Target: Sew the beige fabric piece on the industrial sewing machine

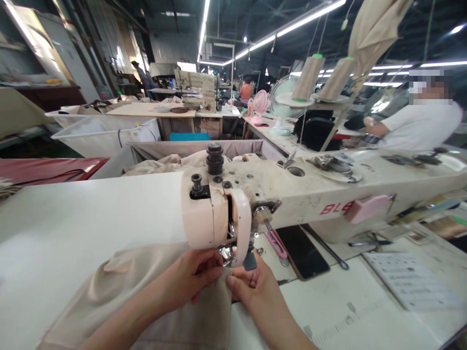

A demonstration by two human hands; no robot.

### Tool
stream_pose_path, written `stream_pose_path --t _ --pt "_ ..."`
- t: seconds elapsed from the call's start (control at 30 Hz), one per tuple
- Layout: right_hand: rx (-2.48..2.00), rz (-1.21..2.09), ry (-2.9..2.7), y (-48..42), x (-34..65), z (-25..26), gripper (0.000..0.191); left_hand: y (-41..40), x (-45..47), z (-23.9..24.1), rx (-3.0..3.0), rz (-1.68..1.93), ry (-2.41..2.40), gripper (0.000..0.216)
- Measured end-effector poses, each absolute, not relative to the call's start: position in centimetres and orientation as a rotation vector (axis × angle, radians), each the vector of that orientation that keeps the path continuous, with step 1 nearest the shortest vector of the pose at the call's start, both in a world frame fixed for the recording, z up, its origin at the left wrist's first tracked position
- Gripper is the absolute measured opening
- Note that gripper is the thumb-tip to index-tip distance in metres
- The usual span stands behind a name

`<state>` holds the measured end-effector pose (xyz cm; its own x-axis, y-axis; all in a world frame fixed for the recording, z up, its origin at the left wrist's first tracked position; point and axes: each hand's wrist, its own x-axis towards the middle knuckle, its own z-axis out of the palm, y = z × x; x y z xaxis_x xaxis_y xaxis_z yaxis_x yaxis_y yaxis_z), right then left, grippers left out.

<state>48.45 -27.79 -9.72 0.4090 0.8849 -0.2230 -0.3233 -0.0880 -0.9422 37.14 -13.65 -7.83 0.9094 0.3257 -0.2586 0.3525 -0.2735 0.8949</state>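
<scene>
Both hands pinched the cloth (153, 291) right under the machine (255, 194) foot; left hand (193, 277) and right hand (248, 282) fingers closed on it; I'd keep edges flat, fingertips clear of the needle

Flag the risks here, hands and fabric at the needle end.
1. Both the left hand and right hand pinch the beige fabric right under the presser foot; fingertips could get caught if the sewing machine starts.
2. The phone and pink snips lie near the fabric and could snag.
</scene>
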Motion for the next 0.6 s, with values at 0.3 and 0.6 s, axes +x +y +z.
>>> stream_pose_path --t 0.3,0.6 --pt "-1.666 0.533 -1.086 -29.4 47.3 -10.8 0.044 -14.9 37.4 -8.2 2.075 0.213 0.748 0.013" --pt "-1.74 -0.084 -1.938 -30.0 48.4 -10.4 0.034 -15.2 38.4 -7.0 2.117 0.285 0.948 0.016"
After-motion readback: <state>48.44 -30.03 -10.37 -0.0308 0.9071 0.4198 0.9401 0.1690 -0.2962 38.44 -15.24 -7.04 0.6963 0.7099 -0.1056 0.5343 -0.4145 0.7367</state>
